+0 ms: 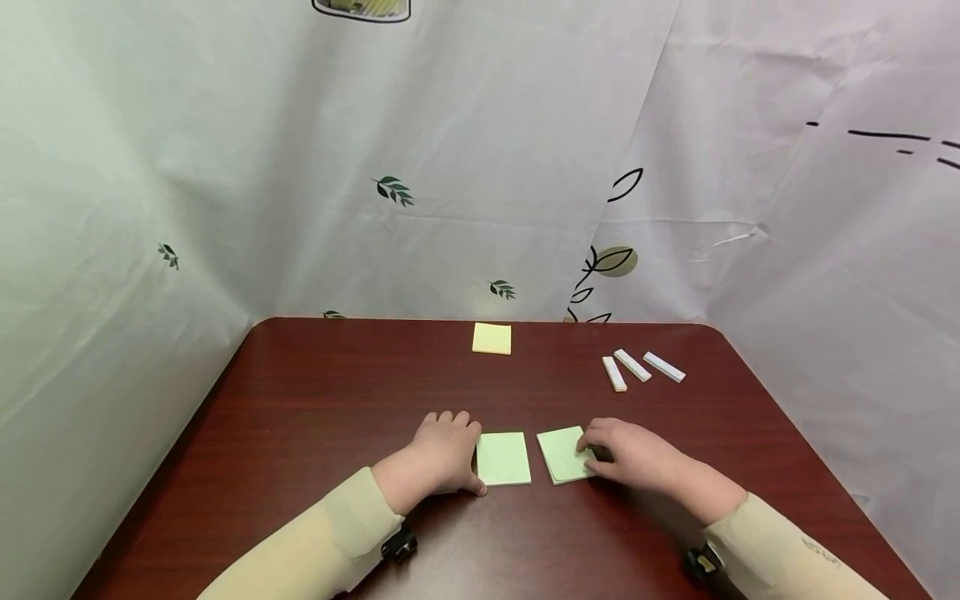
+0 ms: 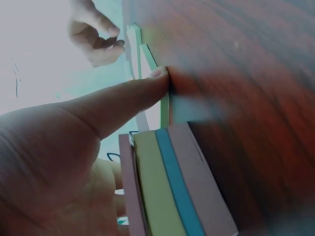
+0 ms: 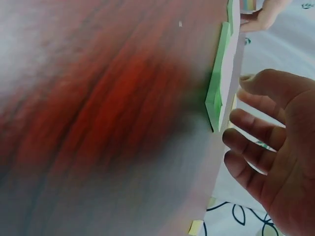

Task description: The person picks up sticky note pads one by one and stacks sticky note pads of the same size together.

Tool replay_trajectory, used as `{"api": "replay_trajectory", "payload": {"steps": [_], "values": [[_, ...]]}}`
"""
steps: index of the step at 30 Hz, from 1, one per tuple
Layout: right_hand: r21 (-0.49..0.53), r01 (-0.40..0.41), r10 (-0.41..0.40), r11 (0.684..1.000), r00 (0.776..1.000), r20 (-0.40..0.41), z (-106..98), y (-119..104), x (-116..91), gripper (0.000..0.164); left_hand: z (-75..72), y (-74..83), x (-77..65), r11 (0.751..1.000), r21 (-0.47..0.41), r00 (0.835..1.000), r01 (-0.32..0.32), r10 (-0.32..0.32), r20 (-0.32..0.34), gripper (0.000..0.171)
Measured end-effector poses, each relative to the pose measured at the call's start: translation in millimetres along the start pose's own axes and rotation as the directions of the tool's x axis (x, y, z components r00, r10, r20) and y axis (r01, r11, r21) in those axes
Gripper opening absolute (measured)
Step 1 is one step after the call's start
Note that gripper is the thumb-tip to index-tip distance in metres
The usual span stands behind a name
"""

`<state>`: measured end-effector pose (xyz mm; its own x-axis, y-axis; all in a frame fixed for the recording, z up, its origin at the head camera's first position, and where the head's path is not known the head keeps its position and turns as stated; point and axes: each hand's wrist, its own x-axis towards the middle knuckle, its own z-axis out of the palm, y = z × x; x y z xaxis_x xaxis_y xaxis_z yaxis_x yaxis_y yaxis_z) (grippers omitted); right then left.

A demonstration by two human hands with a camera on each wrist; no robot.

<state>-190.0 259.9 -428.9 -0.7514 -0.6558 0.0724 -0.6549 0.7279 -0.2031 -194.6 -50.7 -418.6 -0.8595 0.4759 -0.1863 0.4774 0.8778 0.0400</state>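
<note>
Two pale green sticky-note pads lie side by side in the head view, a left pad [image 1: 503,458] squarer to me and a right pad [image 1: 561,455] turned slightly. My left hand [image 1: 446,454] arches at the left pad's left side, its straight thumb touching the near corner. Under that palm, the left wrist view shows a stack of pink, yellow and blue pads [image 2: 170,182]; whether the hidden fingers touch it is unclear. My right hand [image 1: 626,450] is over the right pad's right edge. Its loosely bent fingers [image 3: 253,128] stand apart from the thumb with nothing between them.
Near the table's back edge lies a yellow sticky-note pad [image 1: 492,338]. Three small white bars lie back right: a left bar [image 1: 614,374], a middle bar [image 1: 632,365] and a right bar [image 1: 664,367]. White printed cloth [image 1: 450,250] hangs around the dark red table [image 1: 337,375].
</note>
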Motion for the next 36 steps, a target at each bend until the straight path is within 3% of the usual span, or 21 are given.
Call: {"api": "replay_trajectory", "payload": {"steps": [12, 24, 30, 36], "values": [[0.051, -0.138, 0.135, 0.989, 0.990, 0.052, -2.0, 4.3, 12.8, 0.027, -0.3, -5.7, -4.9, 0.993, -0.119, 1.000, -0.021, 0.023, 0.016, 0.080], [0.058, -0.247, 0.235, 0.967, 0.958, 0.164, 3.8, 4.1, 18.5, 0.053, 2.0, -6.4, -1.8, 0.997, -0.066, 1.000, -0.027, 0.028, 0.006, 0.067], [0.098, -0.268, 0.247, 0.958, 0.951, 0.184, 2.3, 6.4, 21.6, 0.052, 0.6, -5.9, 0.6, 0.998, -0.058, 1.000, -0.023, 0.023, -0.003, 0.064], [0.164, -0.327, 0.296, 0.931, 0.936, 0.190, 4.0, 11.2, 23.4, 0.044, 2.3, -5.4, 2.0, 0.998, -0.060, 1.000, -0.020, 0.020, -0.001, 0.064]]}}
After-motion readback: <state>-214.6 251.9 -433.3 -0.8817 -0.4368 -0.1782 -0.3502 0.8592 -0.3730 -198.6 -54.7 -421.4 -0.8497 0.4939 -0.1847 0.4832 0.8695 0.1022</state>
